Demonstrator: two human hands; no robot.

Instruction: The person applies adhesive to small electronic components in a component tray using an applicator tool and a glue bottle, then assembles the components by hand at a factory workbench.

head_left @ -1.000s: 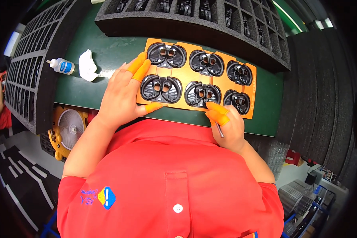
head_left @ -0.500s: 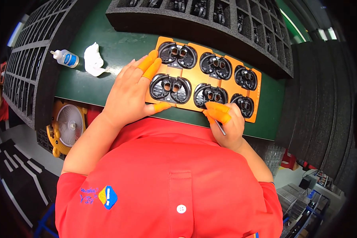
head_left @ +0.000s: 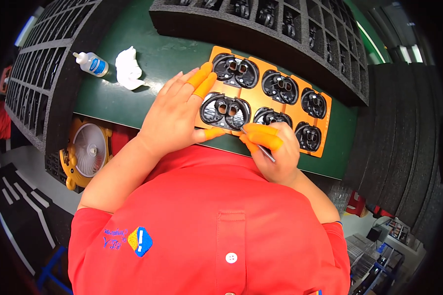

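Observation:
An orange fixture plate [head_left: 235, 92] lies on the green table, carrying several black goggle-shaped plastic parts with two round openings each. My left hand [head_left: 174, 113] rests with fingers spread along the plate's left edge, orange finger cots on its fingertips. The near-left black part [head_left: 225, 112] sits just beside its thumb and fingers. Between the cot-covered fingers of my right hand [head_left: 275, 150] is a thin metal pen-like tool [head_left: 267, 153]. Its tip reaches the lower right rim of that near-left part; exact contact is too small to tell. My right fingers partly cover the near-middle black part [head_left: 272, 117].
A white dropper bottle [head_left: 91, 64] and a crumpled white tissue [head_left: 128, 69] are on the table to the left. Foam trays with dark parts in compartments stand at the back [head_left: 261, 37] and at left [head_left: 44, 73]. Below the left table edge is a yellow fan [head_left: 89, 150].
My right hand has moved left with the metal tool, from the near-middle black part to the near-left one. The left hand stays on the plate's edge while the whole view shifts slightly.

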